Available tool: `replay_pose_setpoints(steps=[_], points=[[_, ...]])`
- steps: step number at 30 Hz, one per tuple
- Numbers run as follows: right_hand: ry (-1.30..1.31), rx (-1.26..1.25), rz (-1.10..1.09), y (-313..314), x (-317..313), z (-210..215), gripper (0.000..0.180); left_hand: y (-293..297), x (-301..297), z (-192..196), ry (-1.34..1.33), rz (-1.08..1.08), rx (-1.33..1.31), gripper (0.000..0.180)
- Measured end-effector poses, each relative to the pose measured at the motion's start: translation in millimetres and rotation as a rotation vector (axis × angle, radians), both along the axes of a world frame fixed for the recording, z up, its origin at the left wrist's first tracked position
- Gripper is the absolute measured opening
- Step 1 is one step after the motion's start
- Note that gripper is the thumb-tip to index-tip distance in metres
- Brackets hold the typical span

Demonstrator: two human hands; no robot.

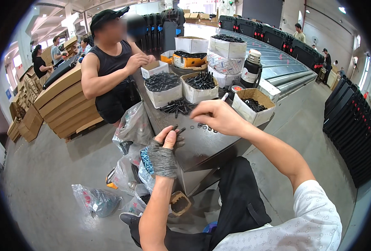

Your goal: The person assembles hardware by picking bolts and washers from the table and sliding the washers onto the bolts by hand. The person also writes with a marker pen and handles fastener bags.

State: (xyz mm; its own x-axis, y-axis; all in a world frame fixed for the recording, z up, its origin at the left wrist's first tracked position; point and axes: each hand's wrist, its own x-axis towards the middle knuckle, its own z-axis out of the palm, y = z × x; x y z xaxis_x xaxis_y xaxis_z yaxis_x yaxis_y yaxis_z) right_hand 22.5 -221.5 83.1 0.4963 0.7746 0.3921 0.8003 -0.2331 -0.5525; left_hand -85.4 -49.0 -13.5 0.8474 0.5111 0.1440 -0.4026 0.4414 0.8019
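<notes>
My left hand [163,152], in a grey fingerless glove, is closed around a few short black rods [180,131], whose ends stick out past the thumb. My right hand [221,117] is bare and hovers over the table [219,144], beside a loose pile of black rods [176,107]. Its fingertips are smeared by motion, so whether they pinch anything is unclear. Several small black rings [205,127] lie on the metal tabletop just below that hand. To its right stands an open white box [245,112] containing small black parts.
Boxes of black parts [165,99] line the table's far side, next to a black thermos [251,69]. A co-worker in a dark tank top [110,62] stands across at the left. Plastic bags [96,201] lie on the floor. A roller conveyor [273,54] extends behind.
</notes>
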Motion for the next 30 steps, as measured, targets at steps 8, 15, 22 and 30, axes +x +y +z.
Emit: replay_pose_setpoints(steps=[8, 15, 22, 30], points=[[-0.624, -0.231, -0.205, -32, 3, -57, 0.019, 3, 8, -12, 0.035, -0.005, 0.001, 0.030], [-0.594, -0.257, -0.148, -35, -18, -62, 0.027, 4, 10, -14, 0.046, -0.029, 0.003, 0.032], [-0.542, -0.234, -0.182, -7, -15, -60, 0.028, 4, 6, -12, 0.054, -0.031, 0.000, 0.032], [-0.572, -0.289, -0.096, -10, -19, -69, 0.036, 5, 6, -14, 0.039, -0.049, 0.008, 0.031]])
